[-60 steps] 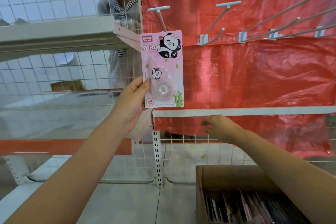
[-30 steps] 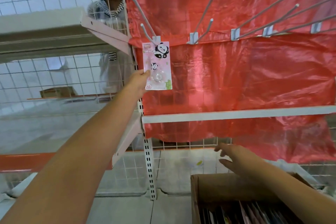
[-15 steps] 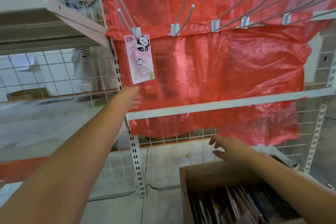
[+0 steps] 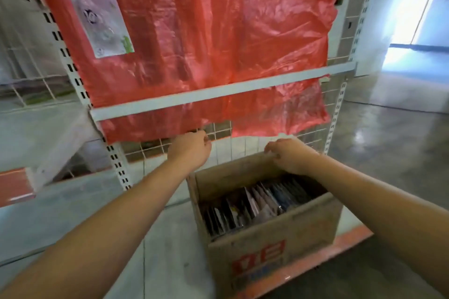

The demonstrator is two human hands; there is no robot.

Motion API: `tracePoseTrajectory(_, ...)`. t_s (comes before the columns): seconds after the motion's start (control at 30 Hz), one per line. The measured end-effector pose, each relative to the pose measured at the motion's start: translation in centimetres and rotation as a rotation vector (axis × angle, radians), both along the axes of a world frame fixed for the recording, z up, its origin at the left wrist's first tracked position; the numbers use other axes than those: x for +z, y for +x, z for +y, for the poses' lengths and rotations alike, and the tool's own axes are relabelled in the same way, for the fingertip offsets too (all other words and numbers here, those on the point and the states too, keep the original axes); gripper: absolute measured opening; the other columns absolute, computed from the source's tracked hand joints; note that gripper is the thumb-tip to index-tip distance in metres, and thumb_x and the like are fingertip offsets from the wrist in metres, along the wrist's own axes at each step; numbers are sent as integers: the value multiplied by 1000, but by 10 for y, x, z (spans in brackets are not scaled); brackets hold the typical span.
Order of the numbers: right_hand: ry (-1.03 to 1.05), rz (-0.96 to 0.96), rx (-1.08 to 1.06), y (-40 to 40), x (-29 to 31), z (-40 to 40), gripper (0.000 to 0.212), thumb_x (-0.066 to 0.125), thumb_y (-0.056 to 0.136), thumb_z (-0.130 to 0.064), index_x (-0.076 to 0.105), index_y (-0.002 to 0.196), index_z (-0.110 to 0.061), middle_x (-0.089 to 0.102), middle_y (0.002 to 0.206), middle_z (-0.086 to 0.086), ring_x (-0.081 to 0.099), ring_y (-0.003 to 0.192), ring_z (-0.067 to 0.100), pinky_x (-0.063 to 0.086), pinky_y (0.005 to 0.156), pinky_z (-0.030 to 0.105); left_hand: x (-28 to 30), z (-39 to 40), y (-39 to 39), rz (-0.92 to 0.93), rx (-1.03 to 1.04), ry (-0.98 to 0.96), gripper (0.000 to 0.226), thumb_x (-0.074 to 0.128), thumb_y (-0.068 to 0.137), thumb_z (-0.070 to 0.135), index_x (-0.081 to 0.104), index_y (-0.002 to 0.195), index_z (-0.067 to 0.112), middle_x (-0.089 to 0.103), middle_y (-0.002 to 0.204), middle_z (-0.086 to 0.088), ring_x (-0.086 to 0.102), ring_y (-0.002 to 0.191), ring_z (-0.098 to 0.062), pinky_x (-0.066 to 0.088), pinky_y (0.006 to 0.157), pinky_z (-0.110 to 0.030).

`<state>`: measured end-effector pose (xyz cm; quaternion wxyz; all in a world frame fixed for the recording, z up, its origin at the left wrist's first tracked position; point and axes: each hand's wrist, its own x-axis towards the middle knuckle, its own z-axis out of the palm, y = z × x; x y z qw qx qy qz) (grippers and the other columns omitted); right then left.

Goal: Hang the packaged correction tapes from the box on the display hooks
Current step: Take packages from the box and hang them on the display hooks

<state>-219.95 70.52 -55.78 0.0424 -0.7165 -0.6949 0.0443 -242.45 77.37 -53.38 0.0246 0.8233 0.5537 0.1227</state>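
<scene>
- Head view: I see one pink panda pack [image 4: 97,9] hanging at the upper left of the rack, in front of the red plastic sheet [image 4: 218,31]. The hook that carries it is cut off by the top edge.
- The cardboard box [image 4: 267,238] sits on the floor below the rack. The remaining packs [image 4: 255,204] stand on edge inside it, packed close together.
- Left hand [image 4: 190,150]: it hovers beside the far left corner of the box with fingers curled and nothing in it, as far as I can tell.
- Right hand [image 4: 288,155]: it rests at the far rim of the box, fingers bent down over the rim. I cannot tell whether it grips the cardboard or only touches it.
- Handling judgement: each pack looks like a thin card with a clear blister, so I expect it to be light, fairly stiff and smooth-faced.
- Grip advice: I would pinch one pack by its top card edge to lift it free of its neighbours, then hold it by the lower half, leaving the hang hole free for the hook.
- Risk: squeezing the blister may dent it, and a tight row may drag neighbouring packs out.
</scene>
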Motion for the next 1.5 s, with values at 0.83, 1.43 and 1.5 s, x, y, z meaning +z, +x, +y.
tracePoseTrajectory(0.83, -586, -321, -2, 142, -214, 135, 29, 42, 97, -11, 57, 122, -6, 56, 128, 13, 55, 117, 27, 46, 92, 33, -240, 77, 90, 315, 300, -770, 33, 39, 100, 25, 59, 118, 6, 54, 87, -5, 54, 85, -20, 44, 79, -30)
tracePoseTrajectory(1.43, -779, -445, 106, 138, -246, 138, 38, 33, 102, -9, 42, 138, -1, 39, 145, 17, 40, 132, 29, 40, 97, 30, -258, 79, 78, 113, 490, -861, 21, 41, 98, 7, 53, 81, 4, 45, 74, -8, 47, 62, -18, 47, 74, -28)
tracePoseTrajectory(1.5, -813, -552, 208, 136, -243, 135, 39, 28, 101, -2, 39, 138, 3, 36, 146, 21, 37, 134, 33, 38, 68, 24, -257, 77, 78, 80, 477, -897, 17, 39, 98, 7, 55, 96, 2, 51, 83, -10, 57, 76, -23, 51, 80, -30)
